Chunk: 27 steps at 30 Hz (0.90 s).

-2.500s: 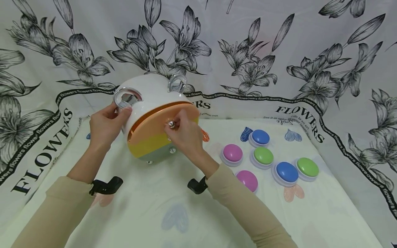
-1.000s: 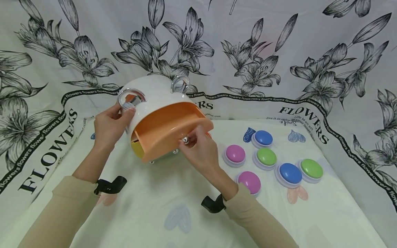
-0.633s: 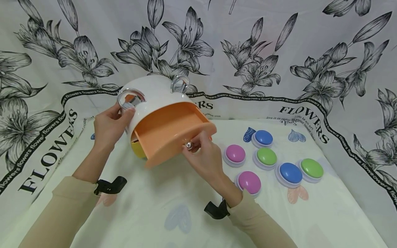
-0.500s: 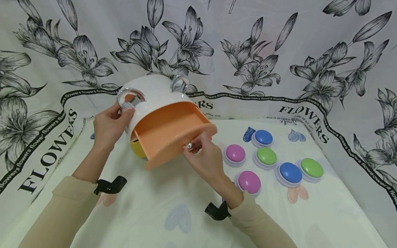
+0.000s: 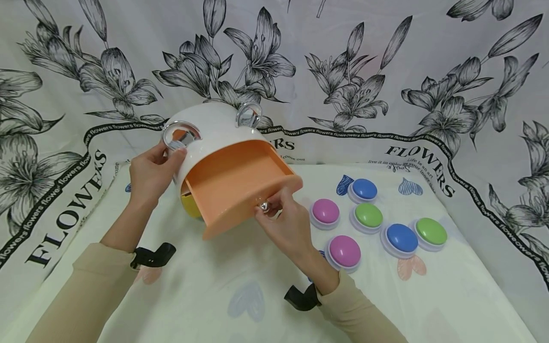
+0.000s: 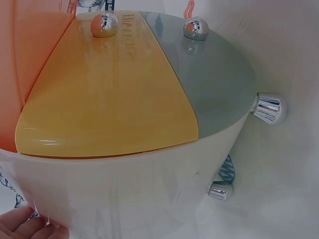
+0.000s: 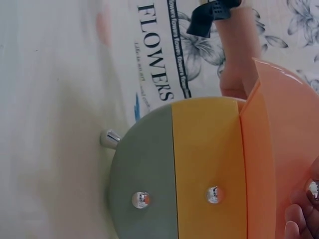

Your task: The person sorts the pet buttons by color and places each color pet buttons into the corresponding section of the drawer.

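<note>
A white rounded drawer box (image 5: 210,119) with silver ring ears stands tilted at centre-left in the head view. My left hand (image 5: 150,174) grips its left side by the ring ear (image 5: 195,129), thumb in front. With thumb and fingers, my right hand (image 5: 289,226) pinches the silver knob (image 5: 264,206) of the orange top drawer (image 5: 244,183). That drawer is pulled well out, and no contents show inside it. Below it, the yellow drawer (image 6: 104,94) and the grey-green drawer (image 6: 217,84) are closed, each with a silver knob. Silver feet (image 6: 269,108) stick out from the box's base.
Several round dome-topped buttons stand on the right of the cloth-covered table, such as a pink button (image 5: 345,251), a blue button (image 5: 401,238) and a green button (image 5: 369,216). A flower-printed curtain (image 5: 339,85) hangs behind. Black wrist cameras (image 5: 302,297) sit on both wrists.
The orange drawer has gone from almost closed to well open. My right hand has moved toward me and to the right with its knob. My left hand keeps its grip on the box.
</note>
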Available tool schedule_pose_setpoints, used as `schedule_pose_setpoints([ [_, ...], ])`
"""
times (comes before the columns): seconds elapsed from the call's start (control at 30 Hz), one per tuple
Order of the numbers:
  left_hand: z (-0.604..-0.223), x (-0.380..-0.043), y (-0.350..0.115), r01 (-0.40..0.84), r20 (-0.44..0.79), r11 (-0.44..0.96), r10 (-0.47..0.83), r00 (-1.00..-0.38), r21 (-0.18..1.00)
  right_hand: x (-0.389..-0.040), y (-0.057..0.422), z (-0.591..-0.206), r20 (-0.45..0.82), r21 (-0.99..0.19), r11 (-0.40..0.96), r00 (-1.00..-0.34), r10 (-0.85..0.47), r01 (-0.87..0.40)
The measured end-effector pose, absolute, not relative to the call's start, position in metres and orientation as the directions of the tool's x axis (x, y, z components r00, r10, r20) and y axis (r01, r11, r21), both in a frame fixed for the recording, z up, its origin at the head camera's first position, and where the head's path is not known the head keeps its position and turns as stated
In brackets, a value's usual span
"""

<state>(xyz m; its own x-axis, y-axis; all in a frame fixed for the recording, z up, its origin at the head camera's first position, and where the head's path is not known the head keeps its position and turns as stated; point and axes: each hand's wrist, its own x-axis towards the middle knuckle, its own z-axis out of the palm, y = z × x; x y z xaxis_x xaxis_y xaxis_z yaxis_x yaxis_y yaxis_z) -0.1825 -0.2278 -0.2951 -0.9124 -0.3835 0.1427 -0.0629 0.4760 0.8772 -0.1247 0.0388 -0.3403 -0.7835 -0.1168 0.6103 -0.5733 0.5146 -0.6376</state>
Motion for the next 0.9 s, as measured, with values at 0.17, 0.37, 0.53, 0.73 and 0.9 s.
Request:
schedule_pose_setpoints([
  [0.17,-0.294,-0.182,-0.227,-0.072,0.135,0.476,-0.387,-0.912,0.876,-0.122,0.041,-0.340,0.601,-0.647,0.509,-0.790,-0.117,-0.568],
  [0.37,-0.293,-0.182,-0.226,-0.070,0.141,0.482,-0.388,-0.911,0.873,-0.119,0.043,-0.341,0.598,-0.656,0.498,-0.793,-0.117,-0.568],
  [0.53,-0.294,-0.182,-0.226,-0.069,0.137,0.479,-0.382,-0.914,0.875,-0.118,0.044,-0.341,0.608,-0.650,0.496,-0.786,-0.117,-0.576],
  [0.73,-0.295,-0.183,-0.227,-0.063,0.140,0.478,-0.377,-0.915,0.876,-0.116,0.046,-0.343,0.624,-0.636,0.507,-0.774,-0.106,-0.582],
  [0.9,-0.295,-0.183,-0.228,-0.063,0.141,0.475,-0.381,-0.914,0.878,-0.114,0.047,-0.344,0.619,-0.635,0.516,-0.778,-0.106,-0.575],
])
